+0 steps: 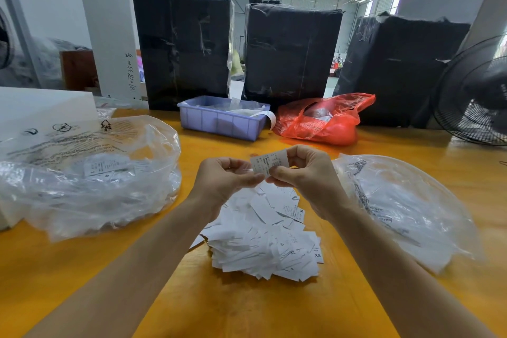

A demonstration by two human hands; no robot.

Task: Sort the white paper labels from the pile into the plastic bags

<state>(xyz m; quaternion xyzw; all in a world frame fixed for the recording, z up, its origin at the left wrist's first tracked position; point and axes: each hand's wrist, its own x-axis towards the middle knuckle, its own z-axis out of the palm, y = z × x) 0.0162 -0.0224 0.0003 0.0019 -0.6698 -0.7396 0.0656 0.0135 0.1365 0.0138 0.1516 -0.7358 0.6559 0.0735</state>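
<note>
A single label (269,163) is pinched between the left hand (225,181) and right hand (304,175) above the pile (263,239), its size presumably being read before a plastic bag (90,173) is chosen.

Table (82,269) glossy yellow wood; labels (263,239) matt white paper; bags (90,173) clear crinkled plastic; tray (219,121) smooth plastic.

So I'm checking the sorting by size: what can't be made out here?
Head view only:
- Held label: print too small; left hand and right hand cover its ends.
- Left bag, right bag: glare and wrinkles blur the contents.
- Pile: lower labels buried.
</note>
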